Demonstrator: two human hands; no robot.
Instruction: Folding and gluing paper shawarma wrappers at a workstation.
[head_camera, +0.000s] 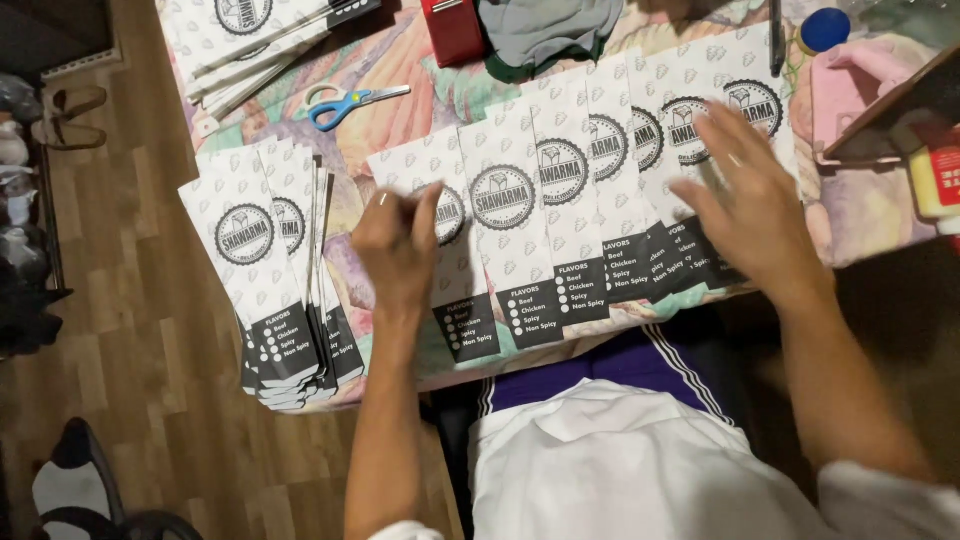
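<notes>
On the table edge nearest the person, a fanned row of white printed paper sleeves lies overlapped, each with a round dark emblem and a black checklist panel at its near end. The left hand sits over the leftmost sleeve of the row, fingers curled and pinched together, apparently closed on that sleeve's upper edge; the exact contact is slightly blurred. The right hand hovers open above the right end of the row, fingers spread and motion-blurred, gripping nothing.

To the left, apart from the row, a separate stack of sleeves overhangs the table edge. A further pile of sleeves lies at the far left, with blue-handled scissors between it and the row. A red box and a grey cloth sit at the far side on the patterned tablecloth. A glue bottle stands at the right margin.

Assessment: the step in hand appears to be handling the fanned row, with one sleeve being taken at its left end. The next move would call for a clean lift of that single sleeve without dragging its neighbour, the open hand steadying the remaining overlap so that the spacing holds.
</notes>
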